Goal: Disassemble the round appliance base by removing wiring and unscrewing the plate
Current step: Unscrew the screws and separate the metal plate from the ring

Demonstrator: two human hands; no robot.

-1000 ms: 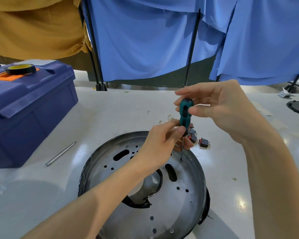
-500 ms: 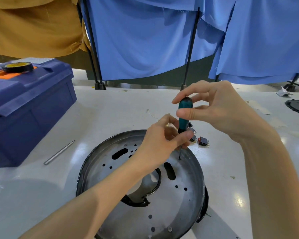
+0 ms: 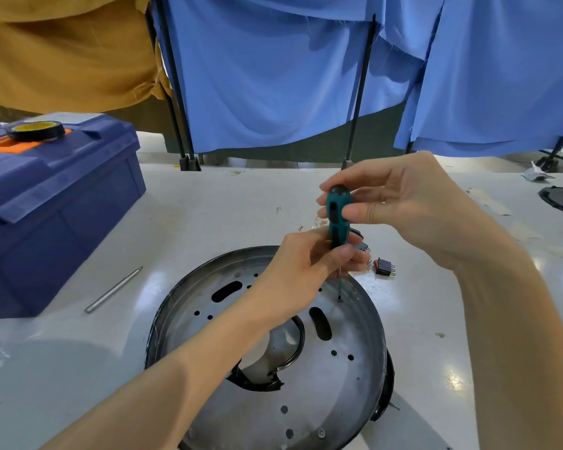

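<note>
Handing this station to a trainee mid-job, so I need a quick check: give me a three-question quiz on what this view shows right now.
1. True or false: the screwdriver stands upright with its tip down on the round plate.
2. What lies on the lid of the blue toolbox? A) a hammer B) a tape roll C) pliers
3. Fill in: the ___ hand pinches the top of the handle, while the left hand grips it lower down.
Key: 1 true; 2 B; 3 right hand.
</note>
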